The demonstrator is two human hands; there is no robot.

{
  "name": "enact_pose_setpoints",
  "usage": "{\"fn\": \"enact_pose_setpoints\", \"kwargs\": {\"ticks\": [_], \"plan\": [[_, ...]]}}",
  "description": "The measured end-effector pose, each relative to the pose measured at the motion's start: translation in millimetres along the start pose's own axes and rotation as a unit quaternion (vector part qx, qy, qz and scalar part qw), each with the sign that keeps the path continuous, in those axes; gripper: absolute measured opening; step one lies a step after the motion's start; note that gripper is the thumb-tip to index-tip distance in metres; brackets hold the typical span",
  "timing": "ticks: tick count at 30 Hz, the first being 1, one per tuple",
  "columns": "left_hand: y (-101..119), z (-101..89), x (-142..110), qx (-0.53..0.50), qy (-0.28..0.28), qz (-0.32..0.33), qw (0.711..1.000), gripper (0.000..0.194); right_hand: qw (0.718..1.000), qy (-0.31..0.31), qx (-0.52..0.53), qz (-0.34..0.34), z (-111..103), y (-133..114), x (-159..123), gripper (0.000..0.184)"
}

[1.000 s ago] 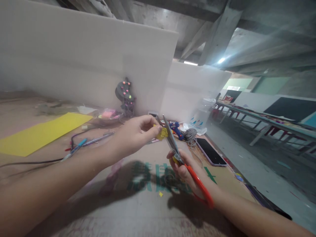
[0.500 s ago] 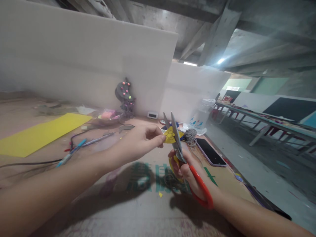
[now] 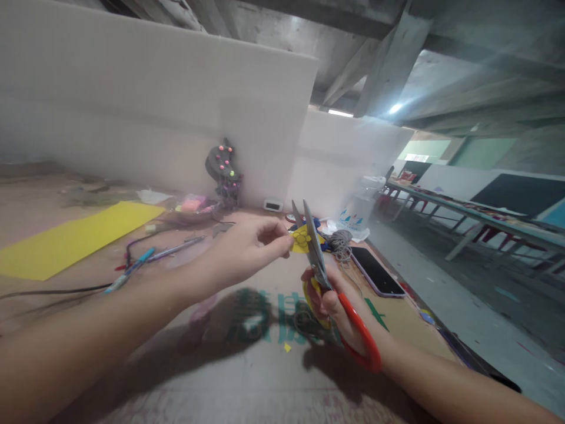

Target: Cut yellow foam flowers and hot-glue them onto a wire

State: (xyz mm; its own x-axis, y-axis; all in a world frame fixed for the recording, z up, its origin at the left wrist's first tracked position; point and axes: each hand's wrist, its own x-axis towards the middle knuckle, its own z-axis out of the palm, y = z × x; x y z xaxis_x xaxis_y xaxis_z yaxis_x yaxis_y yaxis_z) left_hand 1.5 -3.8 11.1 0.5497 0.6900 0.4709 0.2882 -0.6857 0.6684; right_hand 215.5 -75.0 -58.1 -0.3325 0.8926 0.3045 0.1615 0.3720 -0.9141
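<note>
My left hand (image 3: pixel 253 247) pinches a small piece of yellow paper (image 3: pixel 301 239) between thumb and fingertips. A flower outline is drawn on that piece in dark lines. In my right hand (image 3: pixel 329 300) is a pair of scissors (image 3: pixel 315 247) with a red and yellow handle, fingers wrapped through the loops. The blades point up and away, a little apart, with the paper between them. Part of the paper is hidden behind the near blade. A tiny yellow scrap (image 3: pixel 288 348) lies on the tabletop below my hands.
A large yellow sheet (image 3: pixel 79 238) lies at the left, near pens (image 3: pixel 132 269). Grey yarn (image 3: pixel 339 242) and a phone (image 3: pixel 377 272) are at the right. A dark curved ornament with coloured balls (image 3: pixel 223 171) stands by the white partition (image 3: pixel 154 118), with a small clock-like device (image 3: pixel 272 205) beside it.
The yellow paper and my left hand have shifted very slightly left and up. The blades sit a little differently across the paper; both grips are the same.
</note>
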Motion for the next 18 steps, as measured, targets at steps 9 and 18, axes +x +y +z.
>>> {"fn": "enact_pose_setpoints", "kwargs": {"ticks": [9,18], "plan": [[-0.9,-2.9,1.0,-0.021,0.032,-0.004,0.999,0.024,1.0,0.0,-0.003,0.016,-1.8,1.3,-0.5,0.054],[0.8,-5.8,1.0,-0.033,0.055,-0.007,0.998,0.027,1.0,-0.005,-0.005,0.027,-2.4,2.5,-0.6,0.054]]}}
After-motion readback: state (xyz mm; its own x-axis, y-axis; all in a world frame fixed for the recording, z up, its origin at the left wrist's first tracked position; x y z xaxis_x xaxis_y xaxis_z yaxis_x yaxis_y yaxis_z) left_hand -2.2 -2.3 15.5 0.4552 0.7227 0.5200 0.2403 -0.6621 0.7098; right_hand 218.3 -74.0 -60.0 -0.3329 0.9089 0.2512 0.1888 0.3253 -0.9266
